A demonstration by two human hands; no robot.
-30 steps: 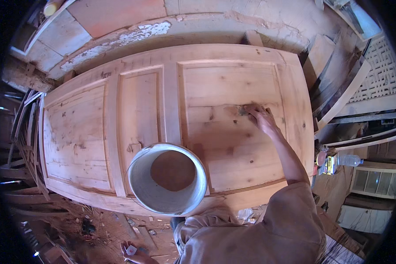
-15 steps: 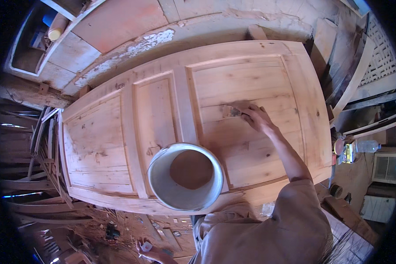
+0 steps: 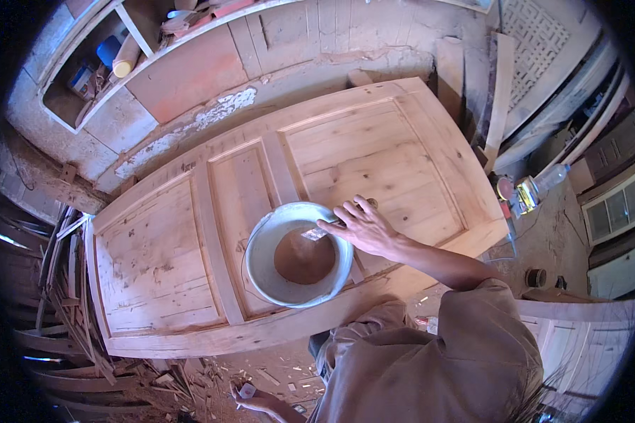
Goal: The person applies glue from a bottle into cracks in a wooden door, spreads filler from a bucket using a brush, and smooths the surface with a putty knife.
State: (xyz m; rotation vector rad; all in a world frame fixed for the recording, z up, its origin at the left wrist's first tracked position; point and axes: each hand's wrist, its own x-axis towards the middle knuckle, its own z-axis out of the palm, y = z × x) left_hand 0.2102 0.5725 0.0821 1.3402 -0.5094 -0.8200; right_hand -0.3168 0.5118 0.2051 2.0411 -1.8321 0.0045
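A putty knife (image 3: 315, 233) is in my right hand (image 3: 365, 227), its flat blade over the mouth of a pale grey-white bucket (image 3: 259, 262). Reddish-brown material (image 3: 300, 266) lies in the bottom of the bucket, and pale dust shows below the blade. The bucket stands on a panelled wooden door (image 3: 152, 271) lying flat in front of me. Low by my left side, away from the door, my left hand (image 3: 261, 402) holds a small pale piece (image 3: 247, 390); its kind is too small to tell.
An open shelf (image 3: 85, 127) with a yellow-capped container (image 3: 125, 62) runs along the wall behind the door. Wooden strips (image 3: 74, 282) are stacked at the left. A clear plastic bottle (image 3: 552, 177) and a yellow box (image 3: 525, 195) sit past the door's right end. Wood scraps litter the floor.
My right hand has brought the putty knife from the door's right panel left and nearer, over the bucket. The view has shifted. My left hand stays low, still with the pale piece.
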